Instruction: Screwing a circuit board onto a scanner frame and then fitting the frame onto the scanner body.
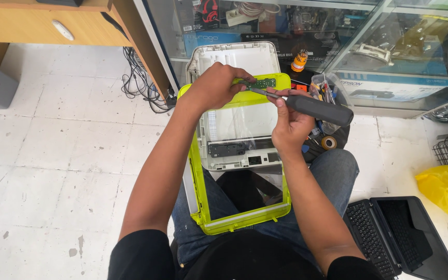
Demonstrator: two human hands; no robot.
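The person's lap is nearest the camera, and on it rests the lime-green scanner frame point(199, 207), the landmark for everything else here. It lies tilted across the thighs, its glass panel facing up. Inside the frame's upper half sits the white printer body point(245, 155), with the white lid point(234, 54) standing just past the frame's far edge.

To the right of the frame, on the floor, lies an open black laptop point(390, 238), and beyond that a yellow plastic bag point(447, 189). A roll of tape point(329, 142) sits just beside the frame's right edge.

At the frame's far edge the left hand point(211, 88) has its fingers curled tight around the small green circuit board point(257, 83), pinning it against the green rim. The right hand point(289, 122) is closed around the grey-handled screwdriver point(317, 108), thumb and fingers wrapped at the neck, the tip resting on the board's near side.

To do this well, I judge the driver should sit square in the screw head before turning; it currently lies at a slant, which risks slipping across the board. The left hand's grip should hold the board by its edges, and the frame needs steadying on the knees.
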